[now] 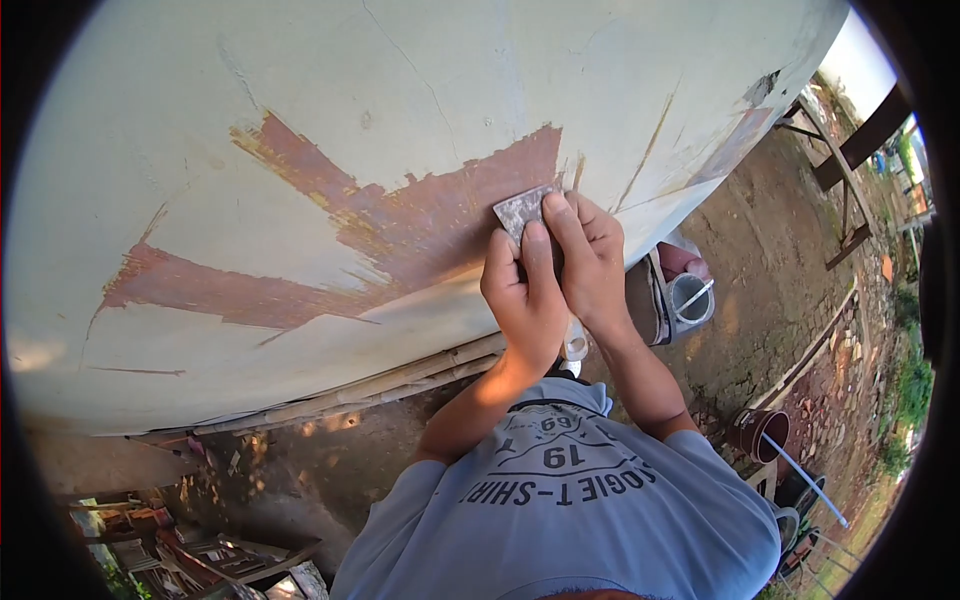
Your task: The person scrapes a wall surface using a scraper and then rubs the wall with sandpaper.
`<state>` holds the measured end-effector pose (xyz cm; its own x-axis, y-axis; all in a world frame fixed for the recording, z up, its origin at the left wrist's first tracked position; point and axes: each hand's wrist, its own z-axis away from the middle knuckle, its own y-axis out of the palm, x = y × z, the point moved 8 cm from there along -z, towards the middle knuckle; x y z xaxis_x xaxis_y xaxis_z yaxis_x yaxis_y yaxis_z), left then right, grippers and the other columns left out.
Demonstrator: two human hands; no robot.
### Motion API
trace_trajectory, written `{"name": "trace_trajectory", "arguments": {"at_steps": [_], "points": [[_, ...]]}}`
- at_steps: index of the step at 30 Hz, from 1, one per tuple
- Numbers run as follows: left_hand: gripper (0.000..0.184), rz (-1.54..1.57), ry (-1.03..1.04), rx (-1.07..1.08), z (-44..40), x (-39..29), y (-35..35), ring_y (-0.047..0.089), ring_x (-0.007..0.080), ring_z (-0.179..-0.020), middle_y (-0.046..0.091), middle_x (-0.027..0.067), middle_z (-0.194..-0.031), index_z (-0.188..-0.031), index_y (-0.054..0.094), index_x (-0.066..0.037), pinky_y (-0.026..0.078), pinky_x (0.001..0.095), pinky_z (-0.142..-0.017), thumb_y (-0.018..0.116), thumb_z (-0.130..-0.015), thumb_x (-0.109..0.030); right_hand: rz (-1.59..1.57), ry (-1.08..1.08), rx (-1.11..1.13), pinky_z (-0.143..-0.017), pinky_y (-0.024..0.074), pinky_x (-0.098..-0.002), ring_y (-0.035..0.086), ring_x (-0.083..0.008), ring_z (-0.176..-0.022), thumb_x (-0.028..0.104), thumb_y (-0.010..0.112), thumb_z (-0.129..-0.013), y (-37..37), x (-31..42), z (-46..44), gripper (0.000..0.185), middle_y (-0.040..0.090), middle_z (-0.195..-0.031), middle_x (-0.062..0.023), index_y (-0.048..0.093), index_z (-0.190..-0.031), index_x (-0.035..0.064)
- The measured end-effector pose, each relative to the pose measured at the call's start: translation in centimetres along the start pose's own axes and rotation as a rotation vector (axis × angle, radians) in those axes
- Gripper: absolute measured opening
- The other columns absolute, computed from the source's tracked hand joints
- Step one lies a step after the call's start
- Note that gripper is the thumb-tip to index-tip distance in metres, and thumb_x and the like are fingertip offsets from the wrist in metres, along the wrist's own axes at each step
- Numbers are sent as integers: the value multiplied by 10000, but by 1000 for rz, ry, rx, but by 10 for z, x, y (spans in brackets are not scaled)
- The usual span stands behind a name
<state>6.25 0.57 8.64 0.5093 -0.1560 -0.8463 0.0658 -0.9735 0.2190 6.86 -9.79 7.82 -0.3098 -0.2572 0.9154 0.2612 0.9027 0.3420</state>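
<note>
Grey and smeared with white, a small flat plate (525,208) is pinched by both hands at the same time. The left hand (524,290) presses its thumb upon the lower part of the plate, and the right hand (592,245) holds the right end with its thumb; the other fingers are bent, and those behind the plate are hidden. Both hands are close together, the thumbs side by side. The plate is located at the right part of a reddish-brown patch (430,240) on the pale wall (300,60); whether its edge touches the surface, I cannot tell. This patch is irregular, with yellowish streaks along its borders, and two arms of it extend to the left. Above it, a thin crack runs in the pale coating.

Below the hands is the blue-grey T-shirt (580,500) of the person, with dark printed letters. Along the foot of the wall lie long poles (400,385). To the right of the forearms, a pale bucket (684,310) stands on the bare ground (750,210), with a white stick in it. Farther away is a brown bucket (745,436), from which a light blue pole (810,483) leans out.
</note>
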Motion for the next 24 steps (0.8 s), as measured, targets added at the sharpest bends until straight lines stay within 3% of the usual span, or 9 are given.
{"name": "trace_trajectory", "arguments": {"at_steps": [4, 11, 14, 20, 24], "points": [[302, 3, -67, 53, -4, -4, 2, 367, 6, -662, 468, -56, -687, -768, 442, -57, 328, 220, -549, 506, -1043, -163, -28, 28, 17, -526, 321, -214, 371, -4, -628, 222, 520, -1040, 5, 11, -1, 373, 467, -657, 85, 504, -697, 73], [293, 50, -110, 60, -9, -10, 1, 375, 40, -648, 465, -18, -675, -758, 425, -34, 331, 246, -525, 525, -1020, -119, -3, 59, -3, -532, 324, -210, 381, -5, -633, 215, 528, -1035, 5, 9, 3, 357, 481, -662, 76, 525, -711, 66], [240, 17, -81, 37, 2, 7, -4, 432, 19, -733, 546, -27, -786, -831, 511, -33, 396, 213, -627, 488, -1043, -142, 14, 15, 1, -535, 320, -205, 380, -4, -638, 213, 530, -1033, 4, 3, 1, 349, 475, -662, 80, 533, -716, 67], [283, 52, -117, 94, -7, -13, 1, 384, 12, -696, 489, -53, -737, -786, 455, -51, 356, 211, -585, 490, -1047, -156, -34, 78, -2, -533, 321, -209, 379, -3, -634, 206, 527, -1033, 11, 26, -2, 350, 475, -659, 81, 527, -709, 74], [295, 23, 0, 17, -5, -5, 1, 368, 30, -629, 460, -24, -663, -766, 436, -27, 330, 239, -518, 520, -1030, -130, 3, -26, -8, -507, 311, -217, 365, -2, -599, 229, 541, -1029, 3, 4, 0, 371, 466, -645, 88, 520, -694, 72]]}}
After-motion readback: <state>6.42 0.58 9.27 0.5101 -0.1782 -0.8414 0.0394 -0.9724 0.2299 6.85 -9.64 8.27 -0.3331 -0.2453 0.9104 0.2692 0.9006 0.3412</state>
